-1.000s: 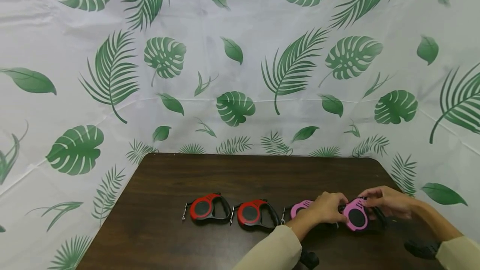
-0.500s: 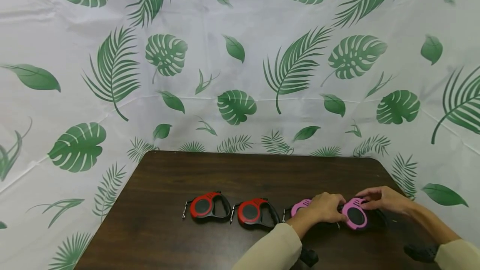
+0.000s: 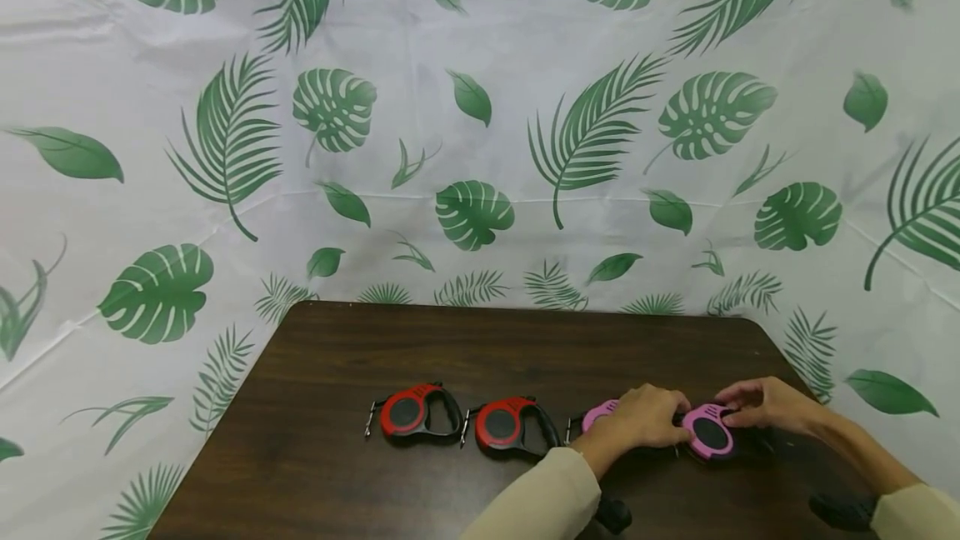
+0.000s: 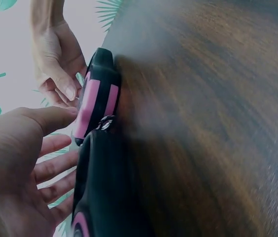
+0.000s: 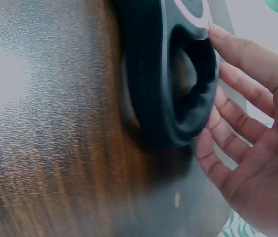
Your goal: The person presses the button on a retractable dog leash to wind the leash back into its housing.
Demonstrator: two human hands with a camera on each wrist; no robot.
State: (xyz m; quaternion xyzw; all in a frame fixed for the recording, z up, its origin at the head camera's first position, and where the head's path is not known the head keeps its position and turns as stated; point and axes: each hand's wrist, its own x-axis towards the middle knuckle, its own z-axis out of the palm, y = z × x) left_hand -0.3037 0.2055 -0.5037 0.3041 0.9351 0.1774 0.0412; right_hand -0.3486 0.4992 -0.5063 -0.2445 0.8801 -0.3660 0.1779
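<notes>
Four would-be look-alikes aside, a pink-and-black retractable dog leash (image 3: 708, 432) lies rightmost in a row on the table. My right hand (image 3: 776, 407) holds its handle end, thumb on the casing by the pink rim and fingers along the outer edge of the black handle (image 5: 151, 74). My left hand (image 3: 648, 417) hovers over the junction with a second pink leash (image 3: 597, 413), mostly covering it. In the left wrist view its thumb reaches the edge of the rightmost pink casing (image 4: 87, 106), the other fingers spread loosely. A metal clip (image 4: 105, 122) sits between both leashes.
Two red-and-black retractable leashes (image 3: 405, 413) continue the row leftward, their metal clips pointing left. The dark wood table (image 3: 337, 490) ends at a leaf-print cloth (image 3: 480, 140) behind. Dark objects (image 3: 615, 515) show beside both sleeves.
The rightmost pink leash has shifted slightly, and its black handle shows less in the head view. My right hand has moved slightly along with it; my left hand stays nearly still.
</notes>
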